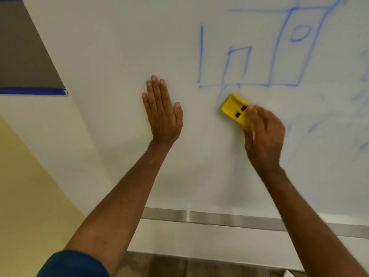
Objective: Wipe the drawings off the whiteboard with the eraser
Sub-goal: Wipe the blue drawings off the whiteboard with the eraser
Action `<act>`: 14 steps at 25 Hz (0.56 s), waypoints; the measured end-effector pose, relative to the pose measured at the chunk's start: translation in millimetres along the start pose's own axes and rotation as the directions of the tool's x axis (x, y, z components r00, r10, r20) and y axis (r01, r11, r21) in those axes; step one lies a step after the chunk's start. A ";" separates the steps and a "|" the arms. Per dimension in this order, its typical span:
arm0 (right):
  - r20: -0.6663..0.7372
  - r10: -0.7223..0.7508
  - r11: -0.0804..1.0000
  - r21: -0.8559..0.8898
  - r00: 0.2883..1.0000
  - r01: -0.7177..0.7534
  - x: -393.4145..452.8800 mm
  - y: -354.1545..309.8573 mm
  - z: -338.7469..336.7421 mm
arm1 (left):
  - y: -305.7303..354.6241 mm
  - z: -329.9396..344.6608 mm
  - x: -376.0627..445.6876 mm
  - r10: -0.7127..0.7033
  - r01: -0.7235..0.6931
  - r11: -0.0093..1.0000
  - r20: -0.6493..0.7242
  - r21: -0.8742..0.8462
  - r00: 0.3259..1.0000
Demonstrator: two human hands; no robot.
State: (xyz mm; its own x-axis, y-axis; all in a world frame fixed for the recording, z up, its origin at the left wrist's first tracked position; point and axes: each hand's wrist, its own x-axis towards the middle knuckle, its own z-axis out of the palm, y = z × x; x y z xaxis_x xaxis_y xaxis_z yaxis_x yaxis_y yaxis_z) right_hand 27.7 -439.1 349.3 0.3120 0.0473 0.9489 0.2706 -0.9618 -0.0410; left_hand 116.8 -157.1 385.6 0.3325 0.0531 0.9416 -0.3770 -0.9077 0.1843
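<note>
Right hand (263, 136): fingers curled round the lower end of the eraser (236, 110), thumb on its near edge, grip closed on it. Hand slightly blurred, likely mid-stroke. Eraser is yellow, a flat block with two dark slots on its back, pressed face-down against the whiteboard (119, 47), just below the bottom line of the drawings (249, 62).

Left hand (162, 110): flat, fingers together and extended, palm on bare board, holding nothing. Well apart from the eraser, left of it. Reads as a brace.

Handling, judged: eraser looks like light, rigid plastic, easily worked one-handed. Hard shell could slip in the fingers under pressure; best hold is across the two long edges near the middle, so the pad sits flat. The present end-grip may tip the far corner.

Outward: blue marker drawings above and right of the eraser — joined rectangles, a smaller rectangle inside, a circle in a tall box. Faint blue smears at right and below the eraser, suggesting partly wiped areas. Most lines intact; task looks early to midway. Metal tray (199, 216) runs along the board's lower edge.
</note>
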 end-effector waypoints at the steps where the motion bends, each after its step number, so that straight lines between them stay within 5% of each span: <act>1: -0.029 0.010 1.000 0.002 1.000 -0.010 8.9 5.7 -4.4 | 4.9 -0.1 -3.0 -0.021 0.021 1.000 0.001 -0.009 1.000; 6: 0.143 -0.088 0.995 -0.039 0.986 0.095 -92.4 -4.7 7.5 | 12.6 -0.9 -20.6 -0.022 0.021 1.000 0.052 0.019 0.998; 10: 0.402 -0.266 0.951 -0.039 0.876 0.307 -189.1 11.6 5.6 | 11.6 -5.1 -23.2 -0.007 0.001 0.998 0.082 0.069 0.997; 14: 0.368 -0.184 0.978 -0.027 0.911 0.209 -145.7 20.7 -5.6 | 11.2 -7.1 -25.1 0.007 -0.016 0.995 0.088 0.103 0.996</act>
State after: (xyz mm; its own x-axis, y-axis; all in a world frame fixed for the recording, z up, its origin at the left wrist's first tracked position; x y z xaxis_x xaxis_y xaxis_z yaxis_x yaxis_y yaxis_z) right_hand -17.3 -467.3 212.0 0.5699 0.3196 0.7570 0.3048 -0.9378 0.1665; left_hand 98.1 -165.6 366.0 0.4046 0.0097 0.9145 -0.2914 -0.9464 0.1390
